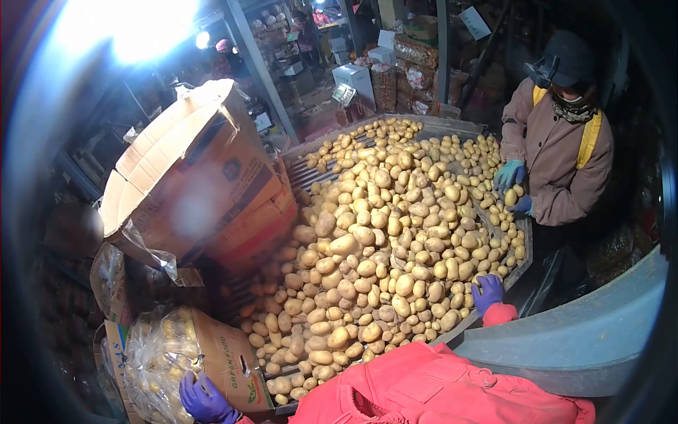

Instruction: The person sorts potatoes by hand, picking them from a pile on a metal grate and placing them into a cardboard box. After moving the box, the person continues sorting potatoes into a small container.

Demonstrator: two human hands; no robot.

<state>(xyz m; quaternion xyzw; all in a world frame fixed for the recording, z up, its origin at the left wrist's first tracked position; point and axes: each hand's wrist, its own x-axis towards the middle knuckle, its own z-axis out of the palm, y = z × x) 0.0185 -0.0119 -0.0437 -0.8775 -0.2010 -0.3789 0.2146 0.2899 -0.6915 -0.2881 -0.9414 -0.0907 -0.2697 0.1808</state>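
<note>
My left hand (207, 398), in a purple glove, lies with its fingers apart on a clear plastic bag (159, 360) of potatoes. That bag sits in a cardboard box (229, 360) printed with green lettering, at the lower left. My right hand (487, 293), gloved in purple too, reaches over the near right edge of a sorting table (522, 265). Its fingers are spread against the margin of a large heap of potatoes (381, 240), and no potato shows in its grasp. The palm side of each hand is hidden.
A tall open carton (205, 177) stands tilted at the table's left. Across the right corner, a person (565, 134) in a brown jacket handles potatoes with teal and blue gloves. A curved metal chute (579, 332) runs at the lower right. Filled sacks (417, 63) and white boxes (355, 79) stand behind.
</note>
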